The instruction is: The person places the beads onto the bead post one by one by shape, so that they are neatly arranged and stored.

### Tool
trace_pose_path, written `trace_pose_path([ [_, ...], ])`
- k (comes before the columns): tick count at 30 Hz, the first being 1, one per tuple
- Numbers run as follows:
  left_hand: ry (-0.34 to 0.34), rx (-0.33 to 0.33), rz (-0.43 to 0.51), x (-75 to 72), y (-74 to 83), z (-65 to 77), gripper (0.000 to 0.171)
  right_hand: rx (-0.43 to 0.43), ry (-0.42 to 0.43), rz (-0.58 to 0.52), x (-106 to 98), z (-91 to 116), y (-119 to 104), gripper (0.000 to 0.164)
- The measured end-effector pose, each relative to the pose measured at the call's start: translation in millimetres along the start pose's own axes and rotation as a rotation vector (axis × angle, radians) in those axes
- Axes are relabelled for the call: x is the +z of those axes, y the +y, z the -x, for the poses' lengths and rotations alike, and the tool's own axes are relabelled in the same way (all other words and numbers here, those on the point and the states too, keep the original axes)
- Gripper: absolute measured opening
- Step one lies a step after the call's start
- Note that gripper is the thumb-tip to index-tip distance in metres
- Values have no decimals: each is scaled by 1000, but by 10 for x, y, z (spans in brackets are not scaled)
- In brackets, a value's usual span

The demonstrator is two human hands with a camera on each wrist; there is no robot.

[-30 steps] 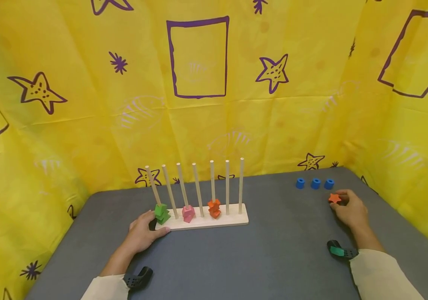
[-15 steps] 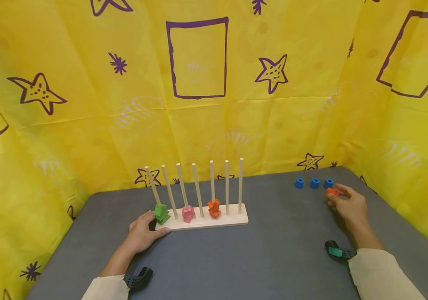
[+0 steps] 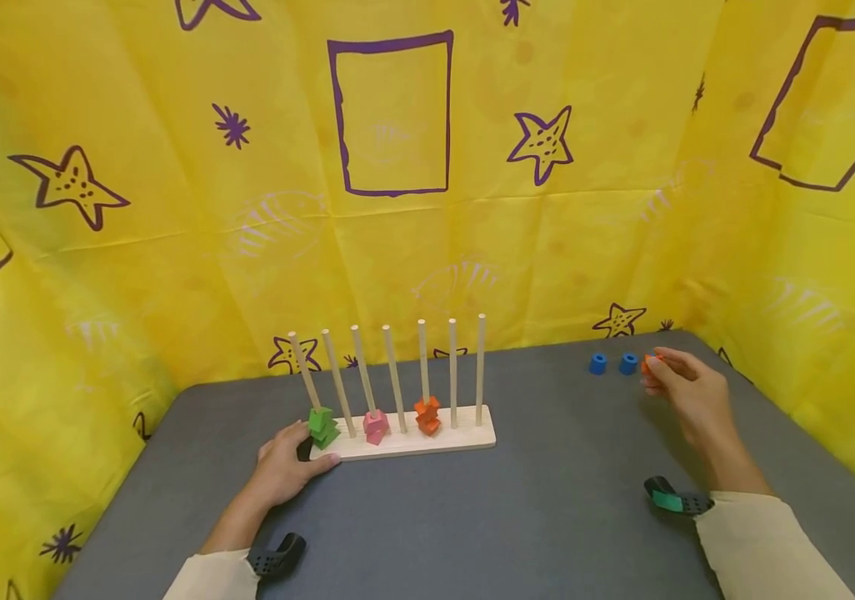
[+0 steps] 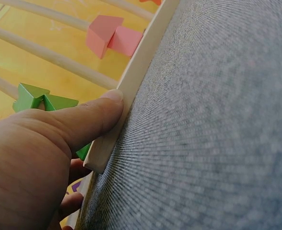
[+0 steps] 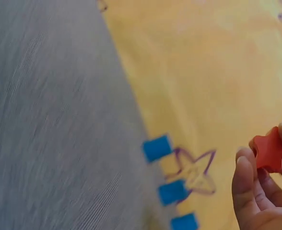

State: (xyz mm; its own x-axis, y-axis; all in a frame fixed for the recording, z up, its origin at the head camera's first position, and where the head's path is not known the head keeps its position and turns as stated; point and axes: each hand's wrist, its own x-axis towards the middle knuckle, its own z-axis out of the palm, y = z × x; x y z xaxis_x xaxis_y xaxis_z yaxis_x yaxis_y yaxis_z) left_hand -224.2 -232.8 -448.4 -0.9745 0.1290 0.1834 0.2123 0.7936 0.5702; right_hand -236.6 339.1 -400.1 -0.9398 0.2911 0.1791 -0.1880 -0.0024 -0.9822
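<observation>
My left hand (image 3: 287, 465) grips the left end of a wooden peg board (image 3: 412, 446), its thumb (image 4: 95, 117) along the front edge. Green blocks (image 3: 323, 427) are stacked on the leftmost peg, close to those fingers. Pink blocks (image 3: 377, 427) sit on the third peg and orange star blocks (image 3: 427, 417) on the fifth. At the far right, my right hand (image 3: 693, 400) pinches an orange star block (image 5: 271, 151) between thumb and fingers, raised off the table. It covers most of one blue cylinder in the head view; all three blue cylinders (image 5: 172, 191) show in the right wrist view.
Two blue cylinders, the left one (image 3: 597, 364) and the middle one (image 3: 628, 364), stand in a row near the back edge of the grey table (image 3: 547, 517). A yellow patterned cloth (image 3: 397, 233) hangs behind and along the sides. The tall pegs (image 3: 481, 371) rise from the board.
The right hand has lifted the orange star block from the table, carrying it up and slightly left, in front of the rightmost blue cylinder. The left hand and board have stayed put.
</observation>
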Motion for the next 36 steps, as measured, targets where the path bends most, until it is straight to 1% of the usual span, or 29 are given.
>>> trace_pose_path([
  [4,4,-3,2,-8,-5,13,59,-73,-37,22,156,49,-197,34],
  [6,2,-7,3,-9,-5,19,60,-117,-62,20,234,85,-297,34],
  [10,-2,-11,4,-1,-5,19,60,-179,-99,7,378,172,-509,36],
  [11,-2,-10,3,2,-6,19,60,-190,-106,-2,416,190,-564,37],
  [14,-2,-8,2,8,-7,19,60,-216,-115,26,521,237,-727,39],
  [18,-3,-9,4,11,-12,16,61,-241,-125,137,653,292,-922,41],
  [19,-3,-7,4,10,-15,15,61,-247,-132,150,687,304,-967,40],
  [22,5,5,8,4,-23,14,61,-281,-173,124,795,339,-1093,37],
  [25,16,15,8,-1,-26,16,60,-337,-221,87,928,368,-1202,34],
  [29,13,5,5,-11,-27,22,60,-402,-262,111,1133,399,-1321,31],
  [36,-3,5,4,1,-9,17,61,-442,-325,180,1469,444,-1459,31],
])
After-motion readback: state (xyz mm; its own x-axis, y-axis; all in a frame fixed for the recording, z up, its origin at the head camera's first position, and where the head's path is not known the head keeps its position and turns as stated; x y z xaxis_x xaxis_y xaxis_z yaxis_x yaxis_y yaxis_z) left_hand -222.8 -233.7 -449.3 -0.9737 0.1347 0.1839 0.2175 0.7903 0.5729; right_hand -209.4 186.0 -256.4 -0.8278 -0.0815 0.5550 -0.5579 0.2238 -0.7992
